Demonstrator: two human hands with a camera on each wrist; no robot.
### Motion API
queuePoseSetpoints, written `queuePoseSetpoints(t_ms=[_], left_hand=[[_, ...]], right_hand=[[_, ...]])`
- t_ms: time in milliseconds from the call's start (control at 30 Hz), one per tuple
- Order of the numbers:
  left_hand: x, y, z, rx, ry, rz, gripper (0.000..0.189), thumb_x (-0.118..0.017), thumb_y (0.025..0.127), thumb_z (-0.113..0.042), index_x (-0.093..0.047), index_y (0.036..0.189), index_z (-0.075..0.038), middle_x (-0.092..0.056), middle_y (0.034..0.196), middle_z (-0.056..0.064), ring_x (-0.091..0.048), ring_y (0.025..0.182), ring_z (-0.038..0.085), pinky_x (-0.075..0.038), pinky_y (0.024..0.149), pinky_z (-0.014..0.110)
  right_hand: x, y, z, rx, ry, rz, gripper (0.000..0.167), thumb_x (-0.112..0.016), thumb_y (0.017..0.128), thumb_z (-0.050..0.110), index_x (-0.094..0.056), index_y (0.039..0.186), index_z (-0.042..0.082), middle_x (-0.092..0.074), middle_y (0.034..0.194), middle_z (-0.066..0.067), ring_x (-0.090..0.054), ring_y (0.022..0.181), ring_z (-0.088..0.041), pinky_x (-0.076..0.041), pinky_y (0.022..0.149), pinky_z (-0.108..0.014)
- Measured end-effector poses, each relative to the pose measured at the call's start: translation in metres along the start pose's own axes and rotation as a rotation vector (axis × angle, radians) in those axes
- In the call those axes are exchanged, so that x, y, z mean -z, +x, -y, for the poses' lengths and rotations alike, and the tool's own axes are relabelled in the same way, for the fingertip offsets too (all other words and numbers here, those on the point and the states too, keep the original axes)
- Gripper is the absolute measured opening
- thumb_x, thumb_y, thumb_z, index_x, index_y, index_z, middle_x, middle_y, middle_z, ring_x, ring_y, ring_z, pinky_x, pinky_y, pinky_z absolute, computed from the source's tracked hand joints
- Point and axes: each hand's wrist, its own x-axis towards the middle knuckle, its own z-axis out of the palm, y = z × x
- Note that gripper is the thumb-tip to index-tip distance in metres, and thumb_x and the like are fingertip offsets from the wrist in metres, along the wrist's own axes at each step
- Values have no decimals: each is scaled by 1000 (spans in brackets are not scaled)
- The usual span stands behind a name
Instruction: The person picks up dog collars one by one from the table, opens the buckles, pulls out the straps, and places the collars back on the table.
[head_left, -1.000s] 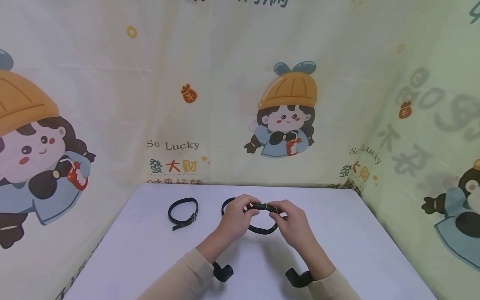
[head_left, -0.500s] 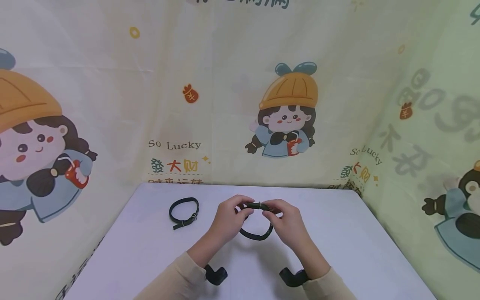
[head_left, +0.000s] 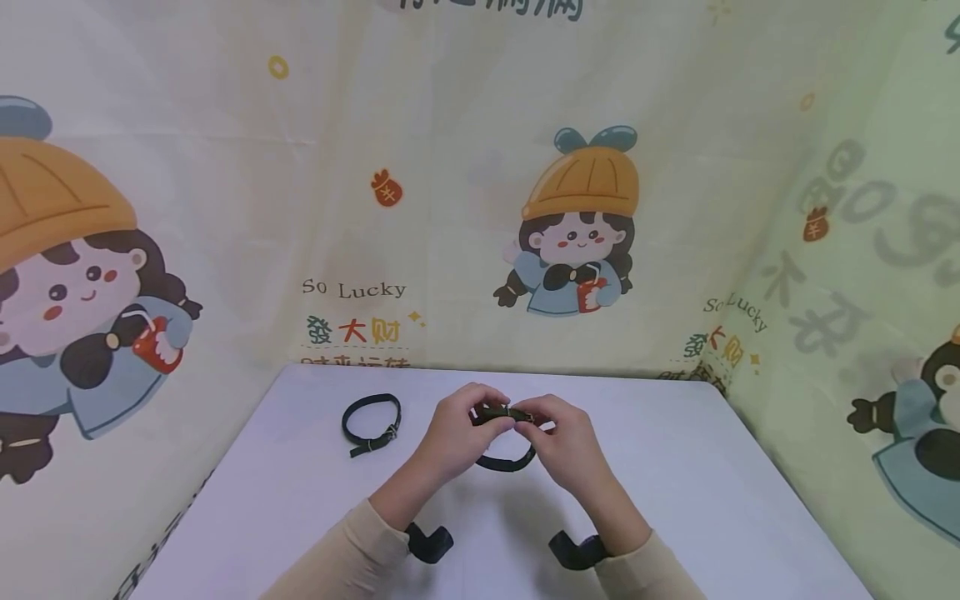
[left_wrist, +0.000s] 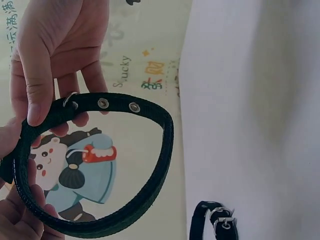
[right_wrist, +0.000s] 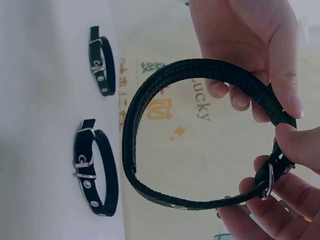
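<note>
Both hands hold up a dark buckled collar (head_left: pixel 506 465), closed into a loop, above the table. My left hand (head_left: pixel 450 433) pinches its top strap from the left. From the right, my right hand (head_left: pixel 566 437) pinches the strap close by. In the left wrist view, eyelets and a metal ring show on the held collar (left_wrist: pixel 167 145). Fingers hide much of its buckle part. A second buckled collar (head_left: pixel 372 446) lies on the table to the left. The right wrist view shows this collar (right_wrist: pixel 111 70) and a third collar (right_wrist: pixel 114 187), which the head view does not show.
The white table (head_left: pixel 675 500) ends at a printed cloth backdrop (head_left: pixel 465 250) behind and at the sides. Dark wrist-worn devices sit below the left wrist (head_left: pixel 431 543) and the right wrist (head_left: pixel 577 552).
Both hands have moved a little left with the held collar. The collar partly visible behind the left hand one second ago is now hidden in the head view.
</note>
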Motion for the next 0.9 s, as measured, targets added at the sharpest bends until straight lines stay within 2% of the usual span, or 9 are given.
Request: queuePoseSetpoints(t_ms=[133,233,400,533,700,900], left_hand=[[2,-1,0,-11,11,-12,21,-83,96,-22,-76,116,-22,-69,103,-6,-66,83,17,-61,66,27],[5,-2,0,-4,21,-20,19,-83,96,-20,-75,113,-23,-69,102,-7,-65,84,18,-60,66,28],[7,-5,0,51,-10,-30,18,-83,96,-17,-75,108,-29,-67,95,-5,-62,85,25,-57,65,29],[6,-6,0,82,-28,-52,18,-84,95,-16,-77,106,-28,-67,94,-3,-60,85,25,-55,64,28],[5,-6,0,82,-40,-82,19,-85,93,-13,-78,105,-26,-67,94,-3,-60,85,25,-55,64,27],[4,-7,1,79,-32,-98,18,-85,93,-12,-78,105,-25,-68,93,-4,-59,84,22,-53,62,26]], right_hand=[[-2,0,2,7,4,-4,23,-86,92,11,-83,108,26,-77,101,11,-69,91,-11,-62,77,-26],[-3,-1,3,6,17,-13,23,-86,91,10,-83,108,26,-77,100,10,-69,92,-12,-62,77,-25],[-4,0,3,-27,39,-14,24,-86,91,10,-82,109,25,-78,101,8,-70,94,-14,-61,79,-25],[-5,-1,5,-36,39,-4,24,-87,91,10,-82,111,21,-77,103,6,-70,97,-15,-63,80,-27],[-6,0,10,-21,21,-5,25,-87,91,11,-81,114,19,-75,105,4,-69,97,-15,-63,80,-28],[-8,3,12,-34,25,3,20,-85,92,9,-81,106,23,-74,102,6,-67,94,-14,-60,77,-26]])
